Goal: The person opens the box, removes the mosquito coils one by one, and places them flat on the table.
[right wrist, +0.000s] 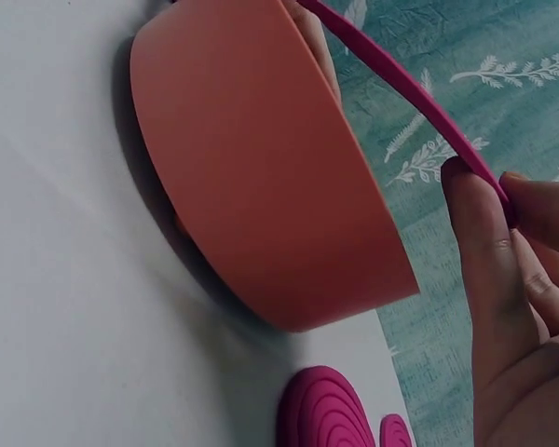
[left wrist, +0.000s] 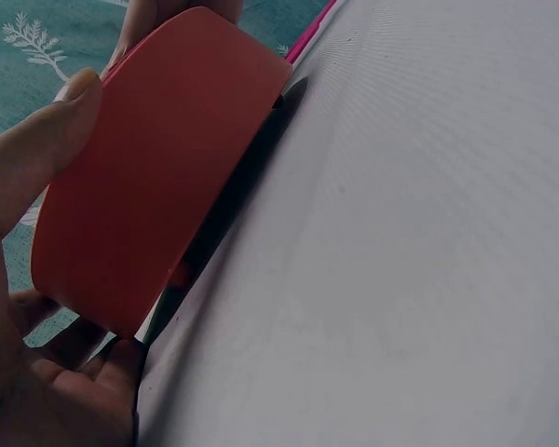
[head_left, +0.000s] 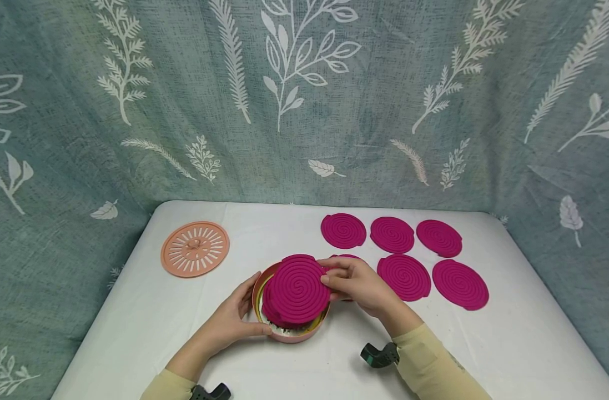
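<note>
A round salmon-coloured tin [left wrist: 158,158], like a mosquito coil holder, stands on the white table. My left hand [head_left: 236,314] grips its wall, thumb at the near side and fingers around the left. Between thumb and fingers my right hand [head_left: 356,286] pinches the right edge of a magenta spiral mosquito coil [head_left: 300,289]. That coil is tilted over the tin's opening, and in the right wrist view its thin edge [right wrist: 410,88] rises above the rim. Beneath it, another magenta coil [head_left: 271,311] shows inside the tin, mostly hidden.
At the back left lies a salmon slotted round lid [head_left: 186,261] with a small knob. Several more magenta coils [head_left: 404,276] lie flat in two rows on the right; one is partly behind my right hand. A patterned green curtain [head_left: 304,155] hangs behind the table.
</note>
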A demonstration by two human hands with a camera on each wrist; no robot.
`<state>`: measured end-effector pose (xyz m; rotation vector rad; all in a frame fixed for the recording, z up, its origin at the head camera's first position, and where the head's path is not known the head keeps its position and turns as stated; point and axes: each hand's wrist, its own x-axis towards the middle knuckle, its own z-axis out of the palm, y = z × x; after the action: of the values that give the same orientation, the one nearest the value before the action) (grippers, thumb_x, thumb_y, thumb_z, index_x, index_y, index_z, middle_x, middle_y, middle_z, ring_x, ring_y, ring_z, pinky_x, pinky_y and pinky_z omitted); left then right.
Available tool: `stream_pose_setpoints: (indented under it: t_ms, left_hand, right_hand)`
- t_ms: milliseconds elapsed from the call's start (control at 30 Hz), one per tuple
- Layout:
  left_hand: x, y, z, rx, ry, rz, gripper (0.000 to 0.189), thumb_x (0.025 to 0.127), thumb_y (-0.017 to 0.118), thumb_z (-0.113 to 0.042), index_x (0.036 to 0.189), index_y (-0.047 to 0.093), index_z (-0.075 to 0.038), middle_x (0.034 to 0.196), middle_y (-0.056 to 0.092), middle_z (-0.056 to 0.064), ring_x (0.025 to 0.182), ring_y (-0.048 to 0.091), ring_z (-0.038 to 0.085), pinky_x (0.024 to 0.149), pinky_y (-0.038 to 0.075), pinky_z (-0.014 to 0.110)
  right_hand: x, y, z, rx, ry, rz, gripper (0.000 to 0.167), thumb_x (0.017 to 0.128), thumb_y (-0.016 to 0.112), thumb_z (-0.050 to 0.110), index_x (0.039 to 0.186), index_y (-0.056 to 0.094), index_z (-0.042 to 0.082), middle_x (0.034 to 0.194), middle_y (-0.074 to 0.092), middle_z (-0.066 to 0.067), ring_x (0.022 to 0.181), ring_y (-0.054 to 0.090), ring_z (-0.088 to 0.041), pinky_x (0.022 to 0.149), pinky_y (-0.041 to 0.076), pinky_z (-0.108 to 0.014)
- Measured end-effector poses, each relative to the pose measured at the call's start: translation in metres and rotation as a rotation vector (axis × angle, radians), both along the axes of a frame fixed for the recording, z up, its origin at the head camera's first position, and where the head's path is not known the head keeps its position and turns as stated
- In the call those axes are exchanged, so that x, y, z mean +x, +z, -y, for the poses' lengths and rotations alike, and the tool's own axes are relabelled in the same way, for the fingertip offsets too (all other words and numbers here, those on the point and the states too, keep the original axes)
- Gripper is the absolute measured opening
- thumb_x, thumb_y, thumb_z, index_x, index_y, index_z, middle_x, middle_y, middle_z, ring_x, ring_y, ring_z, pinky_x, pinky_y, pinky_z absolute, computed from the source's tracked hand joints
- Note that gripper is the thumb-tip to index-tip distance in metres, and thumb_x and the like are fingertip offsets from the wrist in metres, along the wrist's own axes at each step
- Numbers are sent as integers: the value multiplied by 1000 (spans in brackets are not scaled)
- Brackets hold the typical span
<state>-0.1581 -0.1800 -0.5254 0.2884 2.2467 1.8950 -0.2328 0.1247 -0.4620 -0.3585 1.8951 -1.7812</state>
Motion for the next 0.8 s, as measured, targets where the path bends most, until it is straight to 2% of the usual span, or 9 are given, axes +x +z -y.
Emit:
stream_pose_setpoints:
  t_ms: [133, 300, 800]
  left_hand:
    - [0, 0, 0, -6, 2, 3, 116, 64, 95, -17, 157, 25, -23, 157, 31, 1, 144, 29, 16, 114, 27, 20]
    - [0, 0, -1, -15, 9, 10, 117, 63, 96, -19, 157, 26, -23, 157, 31, 0, 144, 28, 15, 114, 27, 20]
    - [0, -1, -2, -27, 21, 21, 118, 62, 96, -21, 157, 26, -21, 157, 31, 1, 144, 28, 16, 113, 26, 20]
  right_hand:
    - [1, 0, -7, -4, -12, -6, 50, 91, 73, 15, 136, 56, 2, 102, 71, -14, 74, 69, -18, 75, 63, -45]
    - [3, 0, -17, 6, -48, -11, 51, 91, 73, 14, 137, 55, 2, 102, 70, -13, 75, 67, -16, 71, 63, -37]
    - [13, -5, -59, 19, -105, -41, 54, 92, 71, 14, 140, 51, -1, 102, 67, -16, 78, 65, -16, 72, 63, -35]
